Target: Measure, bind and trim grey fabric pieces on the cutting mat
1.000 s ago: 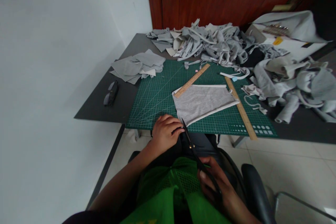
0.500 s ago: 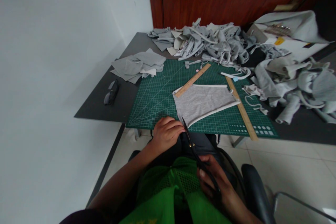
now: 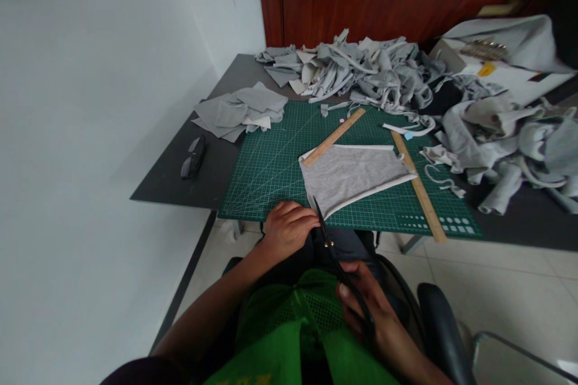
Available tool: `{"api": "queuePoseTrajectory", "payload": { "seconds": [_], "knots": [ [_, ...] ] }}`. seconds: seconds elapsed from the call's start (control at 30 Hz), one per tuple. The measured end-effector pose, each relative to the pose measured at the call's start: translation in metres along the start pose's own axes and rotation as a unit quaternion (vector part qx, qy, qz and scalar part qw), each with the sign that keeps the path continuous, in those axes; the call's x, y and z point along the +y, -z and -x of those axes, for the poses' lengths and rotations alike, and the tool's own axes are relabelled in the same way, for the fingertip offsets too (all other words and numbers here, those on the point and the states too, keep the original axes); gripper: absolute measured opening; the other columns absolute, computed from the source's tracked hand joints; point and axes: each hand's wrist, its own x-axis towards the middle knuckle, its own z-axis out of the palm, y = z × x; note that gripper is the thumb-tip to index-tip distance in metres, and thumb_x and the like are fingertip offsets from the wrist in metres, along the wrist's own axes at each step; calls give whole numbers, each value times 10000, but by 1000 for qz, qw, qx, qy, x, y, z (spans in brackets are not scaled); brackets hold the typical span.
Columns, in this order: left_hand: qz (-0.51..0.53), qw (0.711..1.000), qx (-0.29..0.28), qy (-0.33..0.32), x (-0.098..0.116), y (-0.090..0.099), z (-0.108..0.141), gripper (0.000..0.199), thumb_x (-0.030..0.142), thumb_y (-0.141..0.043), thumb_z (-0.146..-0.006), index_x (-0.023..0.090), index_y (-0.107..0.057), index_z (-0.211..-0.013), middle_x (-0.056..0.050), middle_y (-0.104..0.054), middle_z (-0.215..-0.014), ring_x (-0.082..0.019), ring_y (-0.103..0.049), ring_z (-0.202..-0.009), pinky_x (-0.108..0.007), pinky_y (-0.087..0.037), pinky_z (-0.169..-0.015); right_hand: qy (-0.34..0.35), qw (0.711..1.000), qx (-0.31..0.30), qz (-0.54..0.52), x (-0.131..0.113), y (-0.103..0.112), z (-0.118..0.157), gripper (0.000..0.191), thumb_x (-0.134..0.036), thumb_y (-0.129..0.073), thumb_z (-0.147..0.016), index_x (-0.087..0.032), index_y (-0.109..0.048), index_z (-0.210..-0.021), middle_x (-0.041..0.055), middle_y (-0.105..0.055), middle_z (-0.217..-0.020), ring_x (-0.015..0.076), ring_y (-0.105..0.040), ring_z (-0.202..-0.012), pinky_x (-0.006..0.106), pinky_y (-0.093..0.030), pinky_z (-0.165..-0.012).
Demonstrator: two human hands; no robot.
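Observation:
A grey piece of fabric (image 3: 350,174) with pale rolled edges lies flat on the green cutting mat (image 3: 266,168). At its near left corner, my left hand (image 3: 289,228) has its fingers pressed together on the edge of the cloth. My right hand (image 3: 368,301) is closed around the handles of black scissors (image 3: 333,255), below the table edge. The blades point away from me, and their tip lies over the cloth's near corner, right beside my left fingertips. How far apart the blades are is hard to make out.
One wooden ruler (image 3: 336,135) overlaps the fabric's far left corner; another ruler (image 3: 422,192) lies along its right end. Flat grey pieces (image 3: 241,111) and glasses (image 3: 194,156) are on the left. Heaped scraps (image 3: 370,75), more cloth (image 3: 519,144) and a white box (image 3: 510,75) lie beyond.
The scissors and my right hand have shifted slightly forward, with the tip a little farther over the cloth. My left hand stays at the corner. The whole view has moved slightly.

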Motion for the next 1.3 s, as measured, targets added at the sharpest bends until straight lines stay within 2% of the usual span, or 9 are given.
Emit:
{"api": "queuePoseTrajectory", "payload": {
  "seconds": [0.13, 0.37, 0.57, 0.77, 1.0, 1.13, 1.3],
  "knots": [
    [6, 1000, 12, -6, 0, 0, 0, 179, 286, -659, -1017, 258, -761, -872, 62, -815, -947, -135, -672, -802, -334, -434, -744, -10, 1000, 1, 16, -3, -3, 0, 446, -611, -742, -876, -363, -556, -1196, -59, -601, -826, 86, -433, -541, 220, -355, -513],
    [-2, 1000, 11, -1, -1, -1, 1, 210, 310, -644, -1026, 267, -768, -862, 57, -815, -937, -137, -678, -800, -339, -445, -741, -1, 1000, -19, 3, -2, -3, -1, 431, -612, -731, -884, -354, -540, -1173, -83, -482, -695, 90, -355, -504, 215, -297, -478],
    [-8, 1000, -1, -6, 0, 0, 1, 231, 320, -624, -1037, 270, -771, -867, 50, -815, -941, -137, -671, -795, -336, -449, -741, -16, 1000, 2, 10, 0, -4, 1, 502, -640, -779, -821, -355, -569, -1178, -66, -547, -716, 97, -393, -510, 220, -328, -493],
    [-5, 999, 12, -30, -1, 0, 1, 187, 289, -655, -1017, 251, -748, -859, 73, -811, -935, -135, -645, -780, -328, -444, -729, -9, 1000, -3, 12, 3, -6, 1, 469, -641, -756, -845, -328, -562, -1136, -75, -509, -723, 83, -386, -526, 209, -342, -507],
    [-14, 1000, -26, -11, 0, 1, 2, 235, 302, -609, -1042, 262, -760, -866, 47, -809, -943, -140, -661, -808, -329, -450, -753, 3, 1000, -3, 27, 7, -5, 0, 511, -663, -732, -852, -306, -535, -1161, -80, -497, -709, 73, -376, -496, 200, -309, -465],
    [-15, 1000, -17, -16, 1, 2, 1, 214, 291, -624, -1032, 259, -756, -868, 53, -806, -934, -137, -657, -809, -330, -447, -743, 0, 1000, -6, 31, 7, -4, 0, 491, -644, -730, -864, -314, -541, -1175, -76, -508, -700, 78, -388, -506, 206, -352, -486],
    [-17, 1000, -14, -21, 0, 2, 0, 231, 298, -615, -1039, 257, -754, -859, 56, -810, -933, -138, -654, -798, -336, -436, -735, -5, 1000, 5, 28, 3, -7, 0, 483, -650, -768, -826, -320, -579, -1124, -79, -483, -680, 80, -370, -498, 207, -332, -474]
  ]
}}
